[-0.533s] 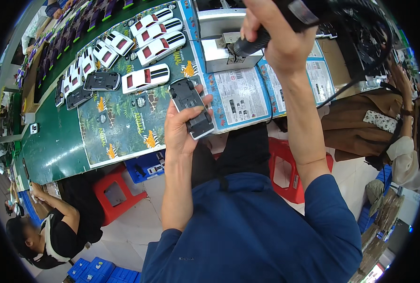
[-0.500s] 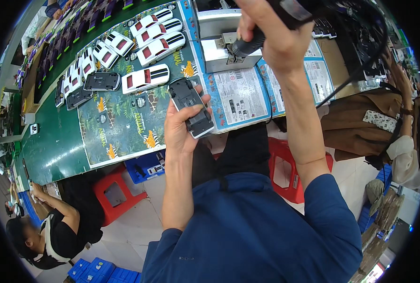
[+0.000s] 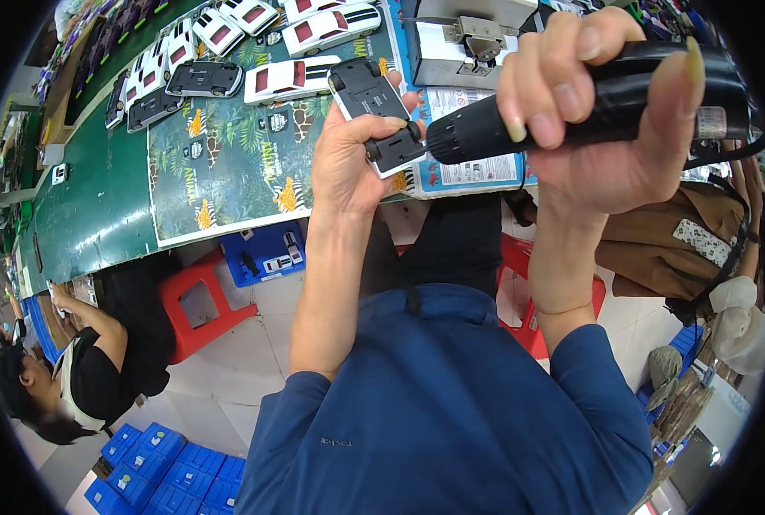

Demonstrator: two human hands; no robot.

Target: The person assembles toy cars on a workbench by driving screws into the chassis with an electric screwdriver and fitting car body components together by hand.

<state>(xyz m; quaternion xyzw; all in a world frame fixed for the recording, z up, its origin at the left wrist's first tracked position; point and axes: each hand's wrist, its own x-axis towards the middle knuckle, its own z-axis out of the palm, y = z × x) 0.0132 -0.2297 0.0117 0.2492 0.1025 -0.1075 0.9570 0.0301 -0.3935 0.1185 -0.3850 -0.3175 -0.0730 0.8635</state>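
Observation:
My left hand (image 3: 352, 159) grips a toy car turned underside up, its black chassis (image 3: 372, 107) facing me. My right hand (image 3: 606, 112) is wrapped around a black electric screwdriver (image 3: 571, 107), whose tip touches the near end of the chassis. A black cable runs off the tool to the right. Both forearms in blue sleeves rise from the lower edge.
White and red toy cars (image 3: 290, 79) and black chassis parts (image 3: 202, 79) lie on a patterned mat (image 3: 228, 172) over a green bench (image 3: 82, 223). A metal fixture (image 3: 464, 43) stands behind. Red stools (image 3: 198, 300), blue crates (image 3: 267, 253), a seated person (image 3: 73, 378) at left.
The screwdriver has come down from above the bench to the chassis. My left hand has lifted the toy car closer to me.

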